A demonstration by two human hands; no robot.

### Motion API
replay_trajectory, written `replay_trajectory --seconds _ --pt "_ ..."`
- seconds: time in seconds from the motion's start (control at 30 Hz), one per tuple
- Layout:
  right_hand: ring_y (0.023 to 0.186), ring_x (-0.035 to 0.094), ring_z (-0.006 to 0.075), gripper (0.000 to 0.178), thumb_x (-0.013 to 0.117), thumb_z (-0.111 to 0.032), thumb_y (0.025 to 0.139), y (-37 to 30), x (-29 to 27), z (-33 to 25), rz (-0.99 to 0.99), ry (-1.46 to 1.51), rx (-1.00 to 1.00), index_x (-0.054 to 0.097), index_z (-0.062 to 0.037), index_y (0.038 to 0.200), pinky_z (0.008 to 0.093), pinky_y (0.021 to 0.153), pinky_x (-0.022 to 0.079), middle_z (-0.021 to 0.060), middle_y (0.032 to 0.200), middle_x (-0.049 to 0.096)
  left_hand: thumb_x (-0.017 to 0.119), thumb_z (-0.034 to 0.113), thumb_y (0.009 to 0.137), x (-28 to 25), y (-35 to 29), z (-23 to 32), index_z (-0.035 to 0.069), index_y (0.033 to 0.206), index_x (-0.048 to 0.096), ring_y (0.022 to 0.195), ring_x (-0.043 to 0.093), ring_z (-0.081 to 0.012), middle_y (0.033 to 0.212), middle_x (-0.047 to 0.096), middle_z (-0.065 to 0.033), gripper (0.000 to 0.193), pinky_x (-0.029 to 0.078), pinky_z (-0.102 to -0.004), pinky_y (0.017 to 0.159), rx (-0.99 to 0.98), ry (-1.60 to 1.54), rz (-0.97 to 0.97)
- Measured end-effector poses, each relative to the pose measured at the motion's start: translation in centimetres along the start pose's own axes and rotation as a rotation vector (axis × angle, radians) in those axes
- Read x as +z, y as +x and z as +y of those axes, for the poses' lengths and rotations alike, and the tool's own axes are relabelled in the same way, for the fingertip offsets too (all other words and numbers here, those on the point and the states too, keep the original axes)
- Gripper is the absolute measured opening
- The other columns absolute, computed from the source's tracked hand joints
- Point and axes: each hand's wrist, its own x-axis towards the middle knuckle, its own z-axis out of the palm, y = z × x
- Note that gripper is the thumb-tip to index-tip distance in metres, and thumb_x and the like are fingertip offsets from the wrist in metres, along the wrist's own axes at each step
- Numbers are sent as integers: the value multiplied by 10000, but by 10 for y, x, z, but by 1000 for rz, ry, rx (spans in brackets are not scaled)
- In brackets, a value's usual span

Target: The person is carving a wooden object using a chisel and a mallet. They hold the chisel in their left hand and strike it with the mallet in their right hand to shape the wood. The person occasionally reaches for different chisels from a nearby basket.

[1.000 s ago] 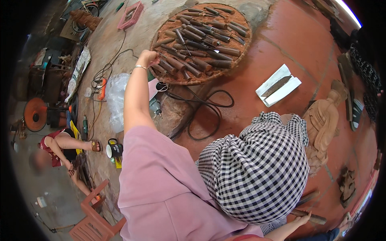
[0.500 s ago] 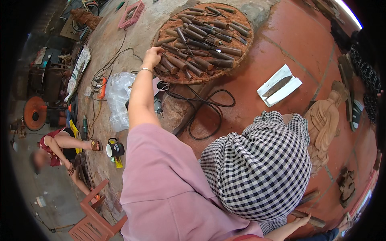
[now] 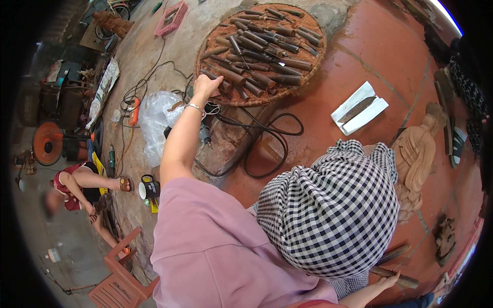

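My left hand (image 3: 206,86) reaches to the near left rim of a round woven tray (image 3: 197,66) with reddish-brown shavings and many wood-handled carving chisels (image 3: 255,37). Its fingers are curled over a dark chisel handle (image 3: 211,75) among those at the rim; the fingertips are partly hidden. At the lower right, my right hand (image 3: 386,282) is closed against a brown wooden rod (image 3: 405,280), with part of its grip hidden. Between my arms bulges a rounded black-and-white checked cloth (image 3: 328,213).
A brown blade-like piece (image 3: 358,109) lies on white paper (image 3: 376,110). A carved figure (image 3: 415,154) lies at right. Black cable (image 3: 281,154), a plastic bag (image 3: 153,123), a mug (image 3: 149,190) and a red chair (image 3: 123,285) are nearby. Another person (image 3: 72,187) sits at left.
My left hand has moved right and slightly nearer along the tray's rim, and its fingers have curled over the handles there. My right hand stays by the wooden rod.
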Motion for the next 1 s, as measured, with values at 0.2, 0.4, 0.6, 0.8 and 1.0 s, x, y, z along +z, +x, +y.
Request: replay_trajectory --seconds 0.2,0.4,0.6,0.8,1.0 --pt "662 521 184 208 607 -172 937 13 -4 3 -26 -1 11 577 -7 814 333 625 468 65 739 563 750 427 771 2 -18 17 -57 836 693 625 708 -237 770 720 -143 492 564 -329 682 -154 -237 -53" --pt "670 524 189 222 607 -180 940 2 -3 -1 -21 -10 2 581 -3 809 345 634 466 70 740 564 661 95 753 -2 -60 41 81 974 648 908 632 -335 932 663 -103 223 526 -407 812 694 249 228" --pt "688 529 197 215 606 -179 942 -6 4 -5 4 -40 0 581 -1 823 356 661 467 76 751 563 605 -28 702 3 -68 35 77 1042 618 1066 569 -295 1097 605 -82 356 495 -380 884 1093 464 63" --pt "701 530 205 240 648 -212 914 14 -7 9 -64 -17 12 578 4 834 370 662 475 69 760 551 592 -48 747 1 -72 36 68 1074 586 988 576 -305 1022 603 -96 347 492 -380 837 1194 334 234" --pt "662 561 200 203 680 -188 876 40 -25 23 -108 71 52 640 8 842 355 607 479 71 754 599 562 94 882 -1 -241 28 2 876 607 653 583 -254 701 585 -159 103 480 -355 630 546 -206 -488"
